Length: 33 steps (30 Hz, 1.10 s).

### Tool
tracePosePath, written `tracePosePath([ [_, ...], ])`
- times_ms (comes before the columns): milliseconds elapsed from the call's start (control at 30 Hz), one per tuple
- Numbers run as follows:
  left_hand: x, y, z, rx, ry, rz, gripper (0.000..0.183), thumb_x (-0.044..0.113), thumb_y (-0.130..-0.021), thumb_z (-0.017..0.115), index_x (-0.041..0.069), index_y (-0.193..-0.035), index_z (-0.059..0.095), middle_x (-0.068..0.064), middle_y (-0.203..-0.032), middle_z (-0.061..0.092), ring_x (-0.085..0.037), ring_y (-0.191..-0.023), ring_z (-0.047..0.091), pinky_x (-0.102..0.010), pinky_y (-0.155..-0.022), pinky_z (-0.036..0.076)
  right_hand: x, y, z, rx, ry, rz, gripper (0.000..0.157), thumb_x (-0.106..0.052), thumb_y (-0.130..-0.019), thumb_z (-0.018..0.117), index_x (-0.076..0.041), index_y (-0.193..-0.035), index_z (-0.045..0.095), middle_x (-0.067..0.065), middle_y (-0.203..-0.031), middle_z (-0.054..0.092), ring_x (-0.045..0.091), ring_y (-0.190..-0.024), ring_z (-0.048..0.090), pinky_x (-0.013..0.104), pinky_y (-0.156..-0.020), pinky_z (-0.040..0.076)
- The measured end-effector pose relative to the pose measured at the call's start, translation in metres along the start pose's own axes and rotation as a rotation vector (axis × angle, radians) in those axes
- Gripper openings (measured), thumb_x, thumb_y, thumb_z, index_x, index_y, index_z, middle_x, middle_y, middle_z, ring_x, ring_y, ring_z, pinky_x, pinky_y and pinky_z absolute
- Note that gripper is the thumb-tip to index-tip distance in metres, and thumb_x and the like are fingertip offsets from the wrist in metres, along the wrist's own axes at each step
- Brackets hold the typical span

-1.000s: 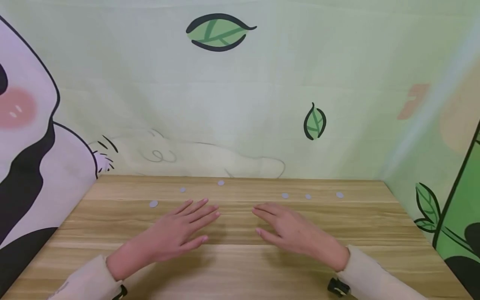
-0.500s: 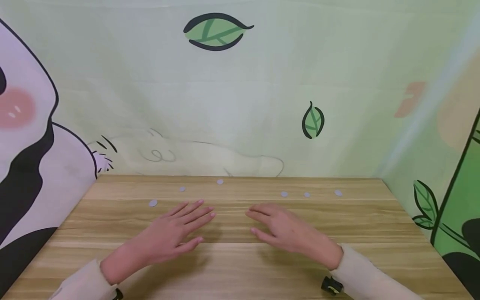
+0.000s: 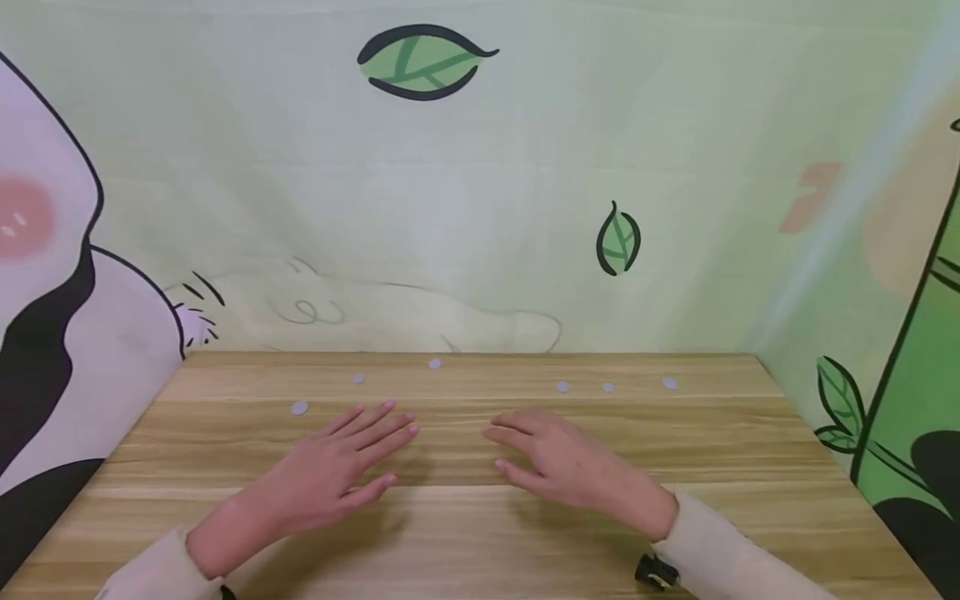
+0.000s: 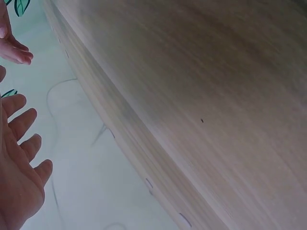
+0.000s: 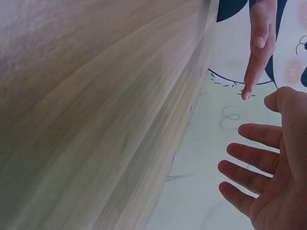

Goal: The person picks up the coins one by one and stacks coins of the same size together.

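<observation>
My left hand (image 3: 318, 475) hovers palm down over the wooden table (image 3: 465, 533), fingers spread and holding nothing. Facing it from the right, my right hand (image 3: 558, 458) is likewise above the wood with its fingers extended and nothing in them. A gap separates the two sets of fingertips. In the left wrist view the left palm (image 4: 19, 172) shows bare, and the right wrist view shows the bare right palm (image 5: 283, 182). Beyond the left fingers lies a pale round disc (image 3: 299, 407), and past the right hand is another disc (image 3: 562, 387).
More pale discs lie toward the table's back edge, among them a left one (image 3: 358, 378), a middle one (image 3: 435, 363) and a far right one (image 3: 670, 383). Behind the table hangs a printed cloth (image 3: 480, 208) with leaves and a panda. Black straps (image 3: 656, 572) circle the wrists.
The whole head view has shifted slightly, so the scene sits a little further left. Both hands keep nearly the same pose over the table, and the discs stay where they lie.
</observation>
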<state>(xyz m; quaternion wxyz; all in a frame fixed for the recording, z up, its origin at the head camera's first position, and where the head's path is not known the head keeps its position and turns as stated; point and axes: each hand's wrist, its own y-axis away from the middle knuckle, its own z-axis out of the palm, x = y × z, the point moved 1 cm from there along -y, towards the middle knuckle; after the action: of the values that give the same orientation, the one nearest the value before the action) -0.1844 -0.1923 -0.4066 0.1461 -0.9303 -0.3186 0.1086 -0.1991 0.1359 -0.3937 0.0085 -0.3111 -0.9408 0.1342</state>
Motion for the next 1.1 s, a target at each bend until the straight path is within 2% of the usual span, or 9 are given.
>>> tracePosePath([
  [233, 0.0008, 0.0010, 0.0010, -0.002, -0.004, -0.009, 0.059, 0.045, -0.104, 0.051, 0.014, -0.154, 0.045, -0.002, -0.158, 0.044, -0.029, -0.146, 0.038, -0.029, -0.124, -0.002, 0.0009, 0.0016, 0.0002, -0.014, -0.003, 0.022, 0.046, -0.036, -0.104, 0.057, -0.009, -0.141, 0.060, 0.011, -0.140, 0.061, 0.028, -0.129, 0.057, 0.043, -0.109, 0.045],
  [467, -0.0001, 0.0031, 0.0011, -0.025, 0.000, -0.038, 0.061, 0.044, -0.103, 0.054, 0.017, -0.156, 0.042, -0.001, -0.159, 0.042, -0.028, -0.148, 0.035, -0.027, -0.123, -0.004, 0.0002, 0.0002, 0.0012, -0.027, -0.008, 0.019, 0.047, -0.037, -0.104, 0.055, -0.009, -0.142, 0.059, 0.012, -0.141, 0.060, 0.028, -0.130, 0.057, 0.043, -0.110, 0.044],
  [700, -0.0007, 0.0038, 0.0004, -0.014, 0.003, -0.044, 0.061, 0.040, -0.100, 0.060, 0.015, -0.154, 0.046, -0.002, -0.159, 0.042, -0.030, -0.146, 0.038, -0.026, -0.123, -0.004, 0.0003, -0.0014, 0.0036, -0.036, -0.008, 0.024, 0.046, -0.035, -0.105, 0.055, -0.009, -0.142, 0.059, 0.013, -0.142, 0.059, 0.028, -0.130, 0.056, 0.044, -0.110, 0.044],
  [1100, -0.0040, 0.0093, -0.0011, -0.025, -0.004, -0.064, 0.059, 0.044, -0.103, 0.054, 0.015, -0.154, 0.045, -0.003, -0.160, 0.040, -0.031, -0.147, 0.037, -0.027, -0.123, -0.005, -0.0018, -0.0025, 0.0039, -0.036, -0.013, 0.014, 0.046, -0.036, -0.105, 0.053, -0.009, -0.142, 0.059, 0.013, -0.143, 0.059, 0.028, -0.131, 0.056, 0.044, -0.109, 0.044],
])
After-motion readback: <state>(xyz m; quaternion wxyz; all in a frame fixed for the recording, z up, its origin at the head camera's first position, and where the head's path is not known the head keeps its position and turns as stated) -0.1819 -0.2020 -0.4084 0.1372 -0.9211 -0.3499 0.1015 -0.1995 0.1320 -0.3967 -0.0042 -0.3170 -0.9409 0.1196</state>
